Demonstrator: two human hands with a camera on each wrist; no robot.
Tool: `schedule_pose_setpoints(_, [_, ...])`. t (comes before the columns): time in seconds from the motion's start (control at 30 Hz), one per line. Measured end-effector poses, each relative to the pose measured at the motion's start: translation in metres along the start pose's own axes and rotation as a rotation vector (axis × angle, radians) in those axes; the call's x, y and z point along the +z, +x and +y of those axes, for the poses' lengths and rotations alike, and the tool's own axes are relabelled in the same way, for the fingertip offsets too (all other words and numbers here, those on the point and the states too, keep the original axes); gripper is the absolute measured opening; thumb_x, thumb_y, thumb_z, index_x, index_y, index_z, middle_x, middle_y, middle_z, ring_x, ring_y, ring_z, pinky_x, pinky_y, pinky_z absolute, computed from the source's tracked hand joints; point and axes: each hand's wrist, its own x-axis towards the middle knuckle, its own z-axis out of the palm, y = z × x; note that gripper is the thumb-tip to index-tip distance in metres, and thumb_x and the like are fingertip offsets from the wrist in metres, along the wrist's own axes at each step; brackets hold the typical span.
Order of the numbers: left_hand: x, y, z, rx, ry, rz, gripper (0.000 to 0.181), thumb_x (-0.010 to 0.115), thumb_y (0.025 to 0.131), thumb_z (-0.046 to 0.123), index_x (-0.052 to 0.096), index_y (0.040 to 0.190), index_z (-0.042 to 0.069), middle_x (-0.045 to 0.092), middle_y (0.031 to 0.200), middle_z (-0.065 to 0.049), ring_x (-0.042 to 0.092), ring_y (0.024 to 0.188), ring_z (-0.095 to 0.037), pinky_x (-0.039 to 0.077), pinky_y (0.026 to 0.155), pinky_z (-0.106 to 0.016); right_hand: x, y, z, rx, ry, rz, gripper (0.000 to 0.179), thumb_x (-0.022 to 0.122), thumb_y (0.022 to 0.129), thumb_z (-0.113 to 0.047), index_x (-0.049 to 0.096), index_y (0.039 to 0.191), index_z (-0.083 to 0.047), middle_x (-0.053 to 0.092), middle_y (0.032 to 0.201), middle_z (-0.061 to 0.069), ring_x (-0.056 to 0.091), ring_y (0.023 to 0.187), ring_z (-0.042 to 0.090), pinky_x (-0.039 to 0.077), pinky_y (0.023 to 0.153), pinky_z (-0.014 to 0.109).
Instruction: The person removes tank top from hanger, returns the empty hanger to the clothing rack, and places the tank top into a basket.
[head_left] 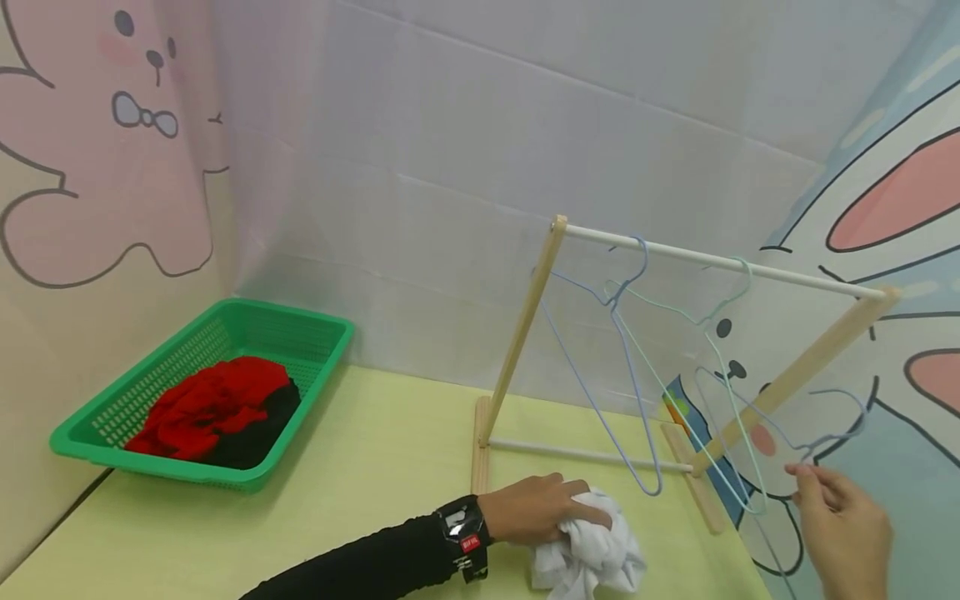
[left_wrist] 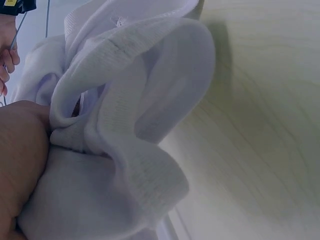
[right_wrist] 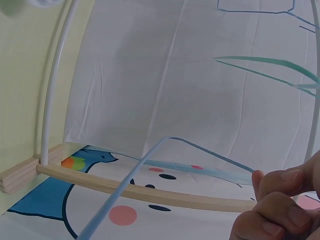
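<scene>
Bunched white cloth (head_left: 592,550) with ribbed edges, seen close in the left wrist view (left_wrist: 150,170), is gripped by my left hand (head_left: 536,510) just above the table. My right hand (head_left: 843,529) pinches a blue-grey hanger (head_left: 772,425) near the base of its hook, off the rack at the right. In the right wrist view the same hanger (right_wrist: 167,139) runs out from the fingertips. A blue hanger (head_left: 630,375) and a mint green hanger (head_left: 720,358) hang from the upper bar of the rack (head_left: 720,262).
A green plastic basket (head_left: 341,342) at the left holds red cloth (head_left: 213,404) and black cloth (head_left: 255,437). The wooden rack's feet stand on the pale yellow table (head_left: 382,433). A white sheet (head_left: 420,183) and rabbit-printed curtains (head_left: 900,417) surround the table.
</scene>
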Motion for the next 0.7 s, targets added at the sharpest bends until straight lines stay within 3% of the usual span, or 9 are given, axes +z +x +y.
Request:
schedule_pose_setpoints(0.33, [0.0, -0.006, -0.004, -0.014, 0.0, 0.004, 0.059, 0.083, 0.095, 0.031, 0.061, 0.15, 0.04, 0.065, 0.132, 0.005, 0.051, 0.086, -0.003, 0.036, 0.07, -0.009, 0.001, -0.001, 0.003, -0.043, 0.008, 0.013, 0.037, 0.056, 0.112, -0.022, 0.072, 0.125, 0.008, 0.076, 0.104, 0.03, 0.042, 0.059, -0.024, 0.035, 0.055, 0.007])
schedule_pose_setpoints(0.57, [-0.001, -0.013, -0.008, -0.028, -0.006, 0.007, 0.063, 0.084, 0.094, 0.028, 0.061, 0.151, 0.04, 0.066, 0.132, 0.006, 0.053, 0.087, -0.003, 0.038, 0.073, -0.009, -0.001, 0.003, 0.003, -0.029, 0.018, 0.006, 0.038, 0.056, 0.112, -0.026, 0.072, 0.127, 0.005, 0.08, 0.081, 0.005, 0.044, 0.059, -0.024, 0.035, 0.057, 0.007])
schedule_pose_setpoints(0.6, [-0.001, -0.014, -0.009, -0.03, -0.013, 0.007, 0.063, 0.084, 0.094, 0.028, 0.061, 0.151, 0.04, 0.066, 0.131, 0.006, 0.053, 0.087, -0.003, 0.039, 0.074, -0.01, -0.001, 0.003, 0.003, -0.024, 0.019, 0.003, 0.039, 0.056, 0.112, -0.027, 0.072, 0.128, 0.005, 0.08, 0.081, 0.003, 0.045, 0.059, -0.025, 0.035, 0.057, 0.006])
schedule_pose_setpoints(0.7, [-0.001, -0.017, -0.01, -0.039, -0.037, 0.002, 0.061, 0.084, 0.095, 0.028, 0.061, 0.15, 0.04, 0.066, 0.131, 0.006, 0.055, 0.089, -0.003, 0.039, 0.076, -0.01, -0.001, 0.002, 0.001, -0.028, 0.011, -0.007, 0.041, 0.053, 0.113, -0.027, 0.071, 0.13, 0.005, 0.08, 0.101, 0.018, 0.043, 0.059, -0.026, 0.034, 0.058, 0.006])
